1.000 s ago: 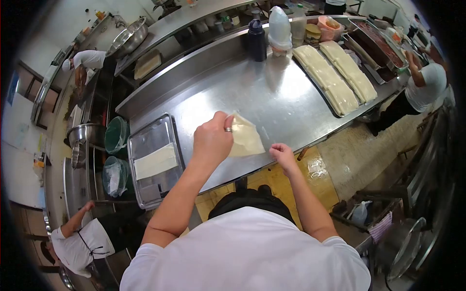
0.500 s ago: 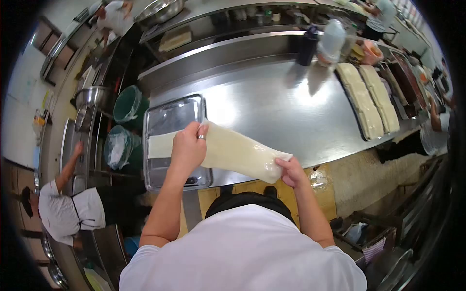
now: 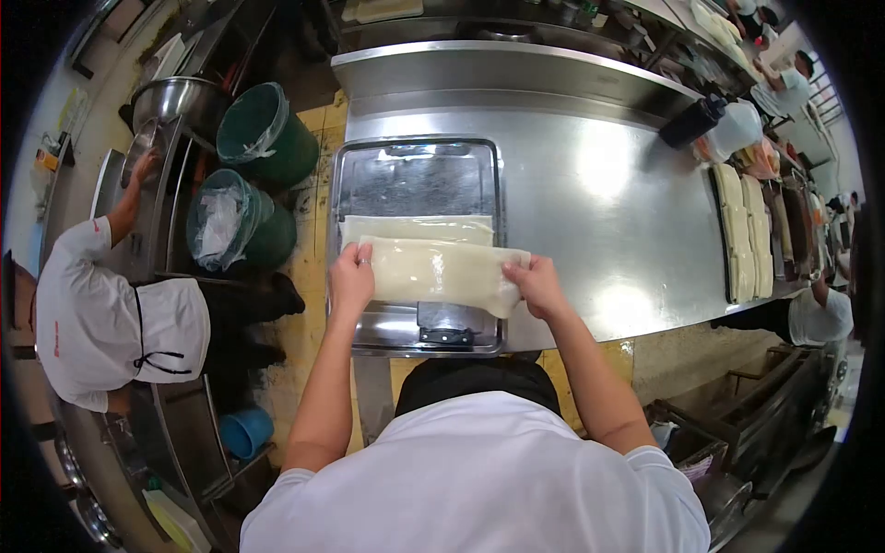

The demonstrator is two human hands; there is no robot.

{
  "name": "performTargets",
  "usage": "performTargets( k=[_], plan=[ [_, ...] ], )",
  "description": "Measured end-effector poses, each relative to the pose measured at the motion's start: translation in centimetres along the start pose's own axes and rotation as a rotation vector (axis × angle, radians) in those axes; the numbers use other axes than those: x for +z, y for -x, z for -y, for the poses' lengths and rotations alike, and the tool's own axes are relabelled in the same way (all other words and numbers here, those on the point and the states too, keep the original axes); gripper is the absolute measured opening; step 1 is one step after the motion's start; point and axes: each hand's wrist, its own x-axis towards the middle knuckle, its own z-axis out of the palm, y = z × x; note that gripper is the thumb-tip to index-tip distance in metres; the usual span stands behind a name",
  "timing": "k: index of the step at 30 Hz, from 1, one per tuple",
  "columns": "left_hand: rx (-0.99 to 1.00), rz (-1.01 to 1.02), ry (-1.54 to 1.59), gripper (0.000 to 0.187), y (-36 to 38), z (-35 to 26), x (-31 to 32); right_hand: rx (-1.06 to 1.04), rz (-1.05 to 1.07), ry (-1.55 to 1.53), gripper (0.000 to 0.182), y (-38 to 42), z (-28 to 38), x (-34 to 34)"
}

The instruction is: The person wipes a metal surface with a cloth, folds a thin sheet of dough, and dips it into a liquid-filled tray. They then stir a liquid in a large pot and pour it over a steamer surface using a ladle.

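My left hand (image 3: 351, 281) pinches the left end of a pale, glossy sheet of dough (image 3: 433, 272). At its right end, my right hand (image 3: 537, 284) grips a corner, and the lower right edge sags in a fold. The sheet is stretched level over a metal tray (image 3: 415, 170), its right end overhanging the tray's rim. Just behind it, another flat piece of dough (image 3: 419, 227) lies in the tray. A cleaver (image 3: 446, 335) with a black handle rests at the tray's near side, its blade partly hidden by the held sheet.
Long pale dough slabs (image 3: 745, 235) on dark trays stand at the steel table's right end, near a dark bottle (image 3: 691, 122). Green bins (image 3: 263, 134) are on the floor to the left. A person in a white shirt (image 3: 101, 313) works at the left counter.
Both hands have brought the dough sheet over the tray, from slanting out across its right rim to level. The view has turned, and the cleaver's blade now shows.
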Motion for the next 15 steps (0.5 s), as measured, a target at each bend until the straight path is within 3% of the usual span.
performTargets(
  k=[5,15],
  plan=[
    [0.001,-0.032,0.069,0.03,-4.7,3.8,0.4,0.051,-0.036,0.039,0.023,-3.1,2.5,3.6],
    [-0.029,-0.01,0.054,0.028,-7.8,4.5,-0.6,0.061,-0.028,0.039,0.02,-6.9,3.8,5.5]
  ],
)
